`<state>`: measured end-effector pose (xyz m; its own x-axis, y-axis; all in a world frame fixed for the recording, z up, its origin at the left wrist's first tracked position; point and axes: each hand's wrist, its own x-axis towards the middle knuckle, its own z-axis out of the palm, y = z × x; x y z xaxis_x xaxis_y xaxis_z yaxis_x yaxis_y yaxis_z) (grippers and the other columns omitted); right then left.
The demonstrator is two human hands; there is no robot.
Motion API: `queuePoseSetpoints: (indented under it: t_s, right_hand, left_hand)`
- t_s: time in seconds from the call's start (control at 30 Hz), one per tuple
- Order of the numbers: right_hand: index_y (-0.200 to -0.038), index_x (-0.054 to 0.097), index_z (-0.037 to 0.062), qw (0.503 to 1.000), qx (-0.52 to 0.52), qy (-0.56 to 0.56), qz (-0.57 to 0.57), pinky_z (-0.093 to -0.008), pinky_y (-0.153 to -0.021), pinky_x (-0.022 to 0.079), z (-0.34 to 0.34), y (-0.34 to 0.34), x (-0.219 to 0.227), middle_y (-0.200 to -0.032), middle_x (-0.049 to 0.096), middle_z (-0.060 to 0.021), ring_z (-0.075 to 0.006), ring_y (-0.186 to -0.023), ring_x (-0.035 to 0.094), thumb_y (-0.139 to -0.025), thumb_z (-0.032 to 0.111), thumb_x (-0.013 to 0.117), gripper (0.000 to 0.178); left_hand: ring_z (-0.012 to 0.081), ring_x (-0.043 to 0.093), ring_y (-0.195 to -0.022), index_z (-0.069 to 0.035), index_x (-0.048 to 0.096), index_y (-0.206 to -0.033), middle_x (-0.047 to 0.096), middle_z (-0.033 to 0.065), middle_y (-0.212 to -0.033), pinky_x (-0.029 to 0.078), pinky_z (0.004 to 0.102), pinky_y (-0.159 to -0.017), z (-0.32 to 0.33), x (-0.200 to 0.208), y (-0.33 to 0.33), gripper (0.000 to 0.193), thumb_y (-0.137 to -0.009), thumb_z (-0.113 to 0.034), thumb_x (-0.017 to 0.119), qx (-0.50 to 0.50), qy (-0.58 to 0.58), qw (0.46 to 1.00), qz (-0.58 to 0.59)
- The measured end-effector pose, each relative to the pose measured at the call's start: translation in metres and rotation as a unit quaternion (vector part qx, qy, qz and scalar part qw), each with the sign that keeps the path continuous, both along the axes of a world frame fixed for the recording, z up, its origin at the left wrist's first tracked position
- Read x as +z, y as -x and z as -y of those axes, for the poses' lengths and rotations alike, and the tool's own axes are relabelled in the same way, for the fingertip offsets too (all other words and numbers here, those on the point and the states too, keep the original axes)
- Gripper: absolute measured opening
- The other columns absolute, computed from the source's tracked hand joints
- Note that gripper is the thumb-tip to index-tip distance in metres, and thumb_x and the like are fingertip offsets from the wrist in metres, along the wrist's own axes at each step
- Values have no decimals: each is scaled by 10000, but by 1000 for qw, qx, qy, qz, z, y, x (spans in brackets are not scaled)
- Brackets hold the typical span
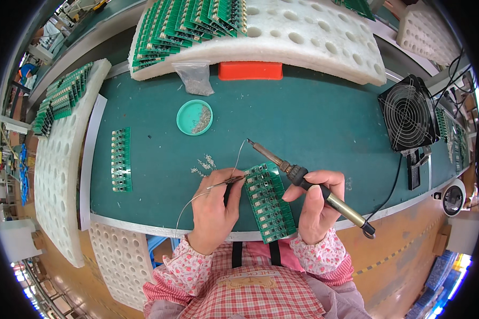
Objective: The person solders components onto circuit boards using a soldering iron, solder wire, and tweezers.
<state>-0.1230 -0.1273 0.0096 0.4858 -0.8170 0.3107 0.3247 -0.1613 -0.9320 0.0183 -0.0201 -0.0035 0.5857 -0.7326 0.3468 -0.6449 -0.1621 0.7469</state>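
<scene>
My right hand (322,204) is closed around a soldering iron (341,206), its tip pointing up and left above the mat. Between the fingers of my left hand (214,212) are dark tweezers (230,181) and a thin solder wire (241,154), whose end rises close to the iron's tip. A green circuit board (270,204) with rows of small white components lies between my hands at the table's near edge. The tweezers' points reach its upper left corner. Loose tiny parts (203,165) are scattered on the mat just beyond my left hand.
A round turquoise dish (180,123) holds small parts, near a plastic bag (196,80) and a red tray (250,70). Another board (121,159) lies at left. White foam racks (303,40) carry stacked boards at the back and left. A black fan (407,114) stands right, beside the iron's cable.
</scene>
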Motion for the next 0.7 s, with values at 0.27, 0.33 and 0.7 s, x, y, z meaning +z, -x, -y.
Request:
queuePoseSetpoints:
  t_s: [0.27,0.33,0.7]
  right_hand:
    - [-1121,499,-2,1000,5,1,0,-257,-695,532,1,-1,0,-890,679,-126,-146,-749,684,-1014,150,564,197]
    - [-1120,500,-2,1000,4,2,0,-258,-693,532,1,0,0,-885,682,-127,-146,-746,685,-1013,149,564,196]
    - [-1033,530,-2,995,-54,8,-80,-254,-597,537,-5,16,-2,-744,676,-93,-127,-634,675,-991,145,582,162]
  left_hand:
    - [262,675,-800,-3,656,-1004,679,106,-974,518,320,-720,1,0,0,125,-882,20,667,-5,5,1000,5]
    - [263,676,-802,-4,657,-1006,679,108,-971,518,321,-723,1,0,0,128,-880,20,668,-3,3,1000,3]
    - [284,670,-810,6,655,-974,686,114,-976,519,344,-717,1,1,1,142,-842,46,687,-3,11,1000,-4]
